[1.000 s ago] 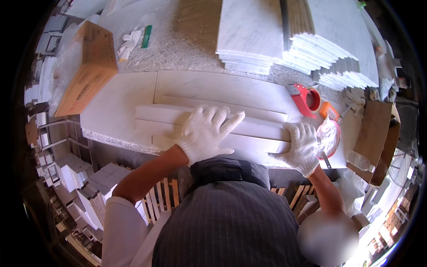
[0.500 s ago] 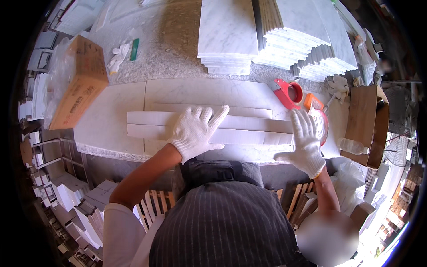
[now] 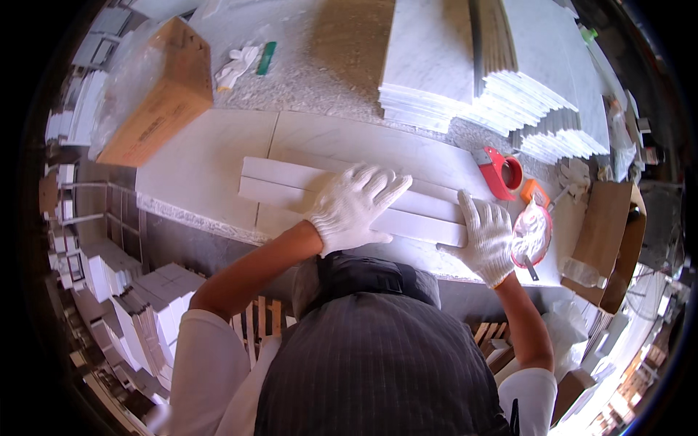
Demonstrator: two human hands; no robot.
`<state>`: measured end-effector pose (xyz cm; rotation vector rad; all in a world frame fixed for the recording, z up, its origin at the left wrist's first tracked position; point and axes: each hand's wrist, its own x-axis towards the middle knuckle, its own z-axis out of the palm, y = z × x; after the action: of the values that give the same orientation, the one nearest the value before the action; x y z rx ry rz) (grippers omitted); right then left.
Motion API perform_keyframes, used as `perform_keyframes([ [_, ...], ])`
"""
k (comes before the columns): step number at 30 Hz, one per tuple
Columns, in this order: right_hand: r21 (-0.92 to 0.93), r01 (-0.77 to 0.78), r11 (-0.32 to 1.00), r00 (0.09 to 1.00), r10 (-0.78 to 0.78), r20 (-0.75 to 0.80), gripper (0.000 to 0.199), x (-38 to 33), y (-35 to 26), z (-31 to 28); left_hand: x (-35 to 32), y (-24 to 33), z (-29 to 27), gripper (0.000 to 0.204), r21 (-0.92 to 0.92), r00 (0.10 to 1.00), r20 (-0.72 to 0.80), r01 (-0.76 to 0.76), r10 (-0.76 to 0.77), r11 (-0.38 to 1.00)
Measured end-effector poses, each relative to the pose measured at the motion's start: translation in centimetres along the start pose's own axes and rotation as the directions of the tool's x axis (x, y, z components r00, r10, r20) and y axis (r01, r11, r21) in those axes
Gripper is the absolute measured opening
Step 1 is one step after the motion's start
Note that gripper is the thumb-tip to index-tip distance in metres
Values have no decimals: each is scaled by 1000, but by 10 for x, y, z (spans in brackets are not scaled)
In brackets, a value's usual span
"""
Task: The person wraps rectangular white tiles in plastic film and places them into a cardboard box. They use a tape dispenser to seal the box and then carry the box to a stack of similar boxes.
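Note:
A long white cardboard strip (image 3: 280, 187), creased along its length, lies across the pale marble slab (image 3: 196, 149) in front of me. My left hand (image 3: 358, 208), in a white knit glove, rests flat on the strip near its middle, fingers spread. Gloved likewise, my right hand (image 3: 486, 241) is at the strip's right end, fingers stretched out and thumb pointing left along the near edge. Whether its palm presses on the end is hard to see. Just right of that hand sits a red-rimmed round dish (image 3: 532, 236) with something shiny and clear in it.
Beyond the right hand are a red tape dispenser (image 3: 496, 174) and an orange object (image 3: 536, 192). An open cardboard box (image 3: 603, 225) stands at the right, another brown box (image 3: 171, 98) at the left. Stacked marble tiles (image 3: 429, 58), white gloves (image 3: 236, 67) and a green strip (image 3: 267, 58) lie farther back.
My right hand has come down and left onto the strip's right end. The left hand stays on the strip. The whole view has turned and shifted somewhat.

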<state>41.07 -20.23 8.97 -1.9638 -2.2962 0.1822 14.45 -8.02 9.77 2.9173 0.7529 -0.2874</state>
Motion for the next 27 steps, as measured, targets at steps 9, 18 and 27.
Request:
perform_keyframes([
  [9, 29, -47, 998, 999, 46, 28, 106, -2, -2, 5, -71, -69, -1, 106, -54, 969, -46, 240, -243, 969],
  [18, 69, -18, 997, 997, 24, -75, 96, -2, 2, 4, -35, -25, -1, 74, -28, 977, -213, -6, 0, 1000],
  [27, 317, -106, 942, 930, 207, -303, 91, -49, 32, 3, -31, -20, 1, 71, -7, 986, -167, 20, -21, 1000],
])
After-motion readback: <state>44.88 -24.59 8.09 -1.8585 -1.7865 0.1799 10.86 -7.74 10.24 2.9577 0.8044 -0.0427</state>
